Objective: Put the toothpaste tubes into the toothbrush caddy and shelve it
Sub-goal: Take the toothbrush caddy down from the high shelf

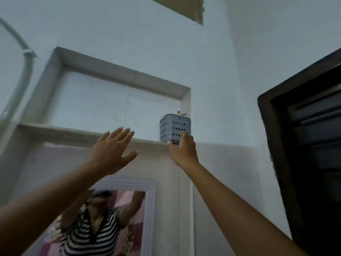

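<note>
A white-framed rectangular mirror (147,209) is hung low on the pale wall, a grey curved pipe (25,71) is clipped up left, and a dark wooden door frame (273,135) is seen right.

Pale blue wall (129,30), recessed niche (103,100), framed mirror (147,209), dark door (304,145)

We see a grey-blue caddy (173,129) w/ rows of dark holes on its sides; a bit of yellow and purple (178,113) shows at its top, too small to tell what. The wall (129,34) is pale blue up top, pinkish-white lower down. The shelf (73,133) and niche frame are off-white/grey. The pipe (25,71) at left is grey. The door frame (273,145) at right is v. dark brown, nearly black. The mirror (150,209) has a white ribbed frame; in it we see a black-and-white striped shirt (88,233) and a pink patterned backdrop.
</note>
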